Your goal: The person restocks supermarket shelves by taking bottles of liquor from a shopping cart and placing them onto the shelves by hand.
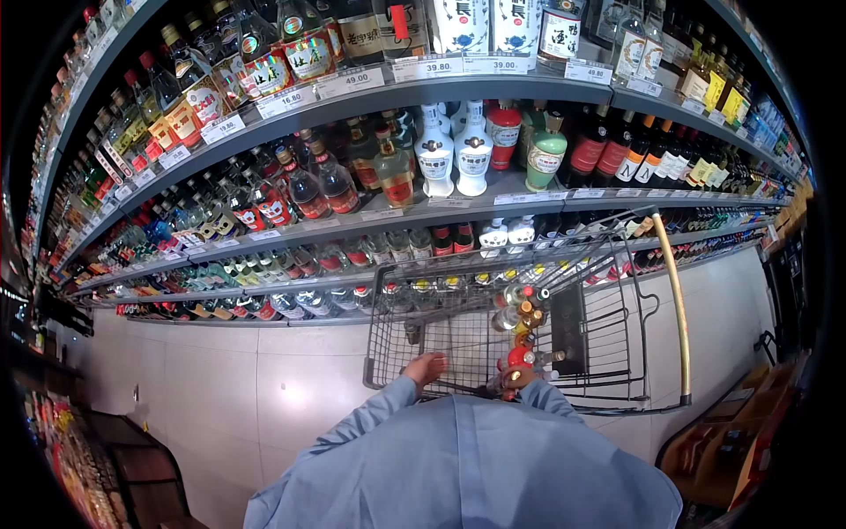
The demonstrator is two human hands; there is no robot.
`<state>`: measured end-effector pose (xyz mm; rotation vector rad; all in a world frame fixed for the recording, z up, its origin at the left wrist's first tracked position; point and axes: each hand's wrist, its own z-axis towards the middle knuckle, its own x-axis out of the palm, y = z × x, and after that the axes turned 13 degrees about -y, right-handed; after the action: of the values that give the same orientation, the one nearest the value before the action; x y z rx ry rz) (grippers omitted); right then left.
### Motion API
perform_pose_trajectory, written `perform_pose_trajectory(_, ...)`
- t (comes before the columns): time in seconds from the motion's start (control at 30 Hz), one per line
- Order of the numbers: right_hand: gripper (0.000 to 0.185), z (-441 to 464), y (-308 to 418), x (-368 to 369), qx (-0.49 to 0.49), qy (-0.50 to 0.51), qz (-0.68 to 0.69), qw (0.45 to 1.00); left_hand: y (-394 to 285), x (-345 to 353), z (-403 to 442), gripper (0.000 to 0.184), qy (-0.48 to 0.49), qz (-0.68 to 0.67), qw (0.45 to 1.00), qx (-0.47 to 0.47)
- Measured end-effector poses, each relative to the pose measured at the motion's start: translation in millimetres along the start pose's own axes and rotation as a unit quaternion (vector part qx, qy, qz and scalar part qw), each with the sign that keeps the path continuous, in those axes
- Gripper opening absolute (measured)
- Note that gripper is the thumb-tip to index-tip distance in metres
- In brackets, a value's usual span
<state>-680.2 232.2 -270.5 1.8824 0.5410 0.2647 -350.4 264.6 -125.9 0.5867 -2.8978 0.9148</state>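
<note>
A black wire shopping cart (410,348) stands sideways in front of me, its yellowish handle bar (674,309) on the right. My left hand (426,368) is over the cart's near side, fingers stretched out and nothing in them. Inside the cart at the right, my right hand (520,377) has its fingers curled at a red bottle (518,356); the grip is partly hidden. Just beyond that hand, several bottles (522,309) with red and golden caps stand grouped in the cart. A clear bottle (553,357) leans beside the red one.
Long curved shelves (458,212) of liquor bottles run across behind the cart, with price tags along their edges. White porcelain bottles (473,150) stand mid-shelf. Light floor tiles (211,361) lie to the left. A rack of packaged goods (66,458) is at lower left, wooden display boxes (740,423) at lower right.
</note>
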Motion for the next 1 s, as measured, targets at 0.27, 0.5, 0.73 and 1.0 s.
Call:
perform_pose_trajectory(0.27,0.036,-5.0,12.2,-8.1,-0.002,0.003,-0.046,0.999,-0.4,-7.1,-5.3,0.030,-0.028,-0.010,1.000,0.000)
perform_pose_trajectory(0.5,0.037,-3.2,10.6,-15.6,0.017,0.031,-0.030,0.999,3.9,-8.4,-4.7,0.030,-0.043,-0.004,0.999,-0.002)
perform_pose_trajectory(0.73,0.038,-1.4,-1.4,-15.7,0.028,0.056,0.000,0.998,12.0,10.3,16.8,0.033,-0.025,0.076,0.997,-0.019)
perform_pose_trajectory(1.0,0.030,6.4,-12.0,-10.0,-0.010,0.064,-0.096,0.993,30.2,71.5,34.9,0.043,0.103,0.257,0.961,0.026)
